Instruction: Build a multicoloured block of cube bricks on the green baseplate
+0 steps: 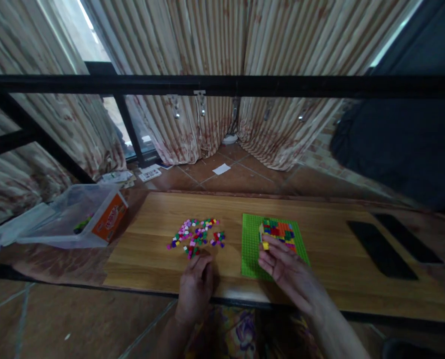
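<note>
A green studded baseplate (250, 249) lies on the wooden board, partly covered by a patch of colored toy bricks (280, 229) in red, orange, blue, green and yellow. Over this plate is my right hand (287, 271), its fingertips pinching a small yellow brick (265, 246). My left hand (196, 281) rests at the near edge of a scattered pile of small loose bricks (200, 232), mostly pink, purple, green, red and white. Its fingers are curled inward, and whatever may be between them is hidden.
The wooden board (140, 259) forms a low tabletop. At the left stands a clear plastic bin (67, 239) with an orange label. Two dark flat panels (382, 249) lie at the right. A black rail (222, 85) crosses before the curtains (192, 45).
</note>
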`<state>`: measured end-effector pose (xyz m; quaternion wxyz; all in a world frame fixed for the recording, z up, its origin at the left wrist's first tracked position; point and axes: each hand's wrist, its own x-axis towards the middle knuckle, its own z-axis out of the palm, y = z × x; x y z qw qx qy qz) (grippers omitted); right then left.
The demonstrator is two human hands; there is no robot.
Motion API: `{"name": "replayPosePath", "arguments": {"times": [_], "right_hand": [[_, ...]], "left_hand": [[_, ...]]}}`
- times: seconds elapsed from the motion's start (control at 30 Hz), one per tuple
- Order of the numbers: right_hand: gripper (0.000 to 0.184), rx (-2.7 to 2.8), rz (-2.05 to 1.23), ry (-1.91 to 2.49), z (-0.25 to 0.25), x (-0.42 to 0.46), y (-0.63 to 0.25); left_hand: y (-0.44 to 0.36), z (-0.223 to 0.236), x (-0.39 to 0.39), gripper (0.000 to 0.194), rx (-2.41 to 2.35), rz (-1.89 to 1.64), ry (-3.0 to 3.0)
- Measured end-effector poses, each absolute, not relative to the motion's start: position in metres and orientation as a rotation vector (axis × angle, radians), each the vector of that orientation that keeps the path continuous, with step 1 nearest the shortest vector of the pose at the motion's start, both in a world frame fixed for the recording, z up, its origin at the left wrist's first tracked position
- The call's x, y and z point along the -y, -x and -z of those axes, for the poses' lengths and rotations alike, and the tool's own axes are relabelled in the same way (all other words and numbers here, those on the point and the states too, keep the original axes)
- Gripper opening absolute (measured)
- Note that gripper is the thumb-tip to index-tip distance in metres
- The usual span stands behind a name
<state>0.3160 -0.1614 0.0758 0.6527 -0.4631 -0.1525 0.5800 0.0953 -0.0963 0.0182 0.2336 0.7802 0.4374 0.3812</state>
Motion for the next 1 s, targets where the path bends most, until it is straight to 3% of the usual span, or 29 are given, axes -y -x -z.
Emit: {"name": "replayPosePath", "arguments": {"times": [0.3,0.6,1.0], "right_hand": [[0.030,0.065,-1.124,1.115,-0.062,0.222,-0.370],[0.037,0.456,-0.656,1.460,-0.055,0.191,-0.402],[0.016,1.288,-0.328,1.689,-0.060,0.161,-0.419]], "left_hand": [[-0.095,-0.016,0.091,0.018,-1.239,-1.070,-2.292],[-0.097,-0.015,0.084,0.020,-1.254,-1.024,-2.359],[-0.220,-0.056,0.090,0.034,-0.831,-0.862,-2.535]]}}
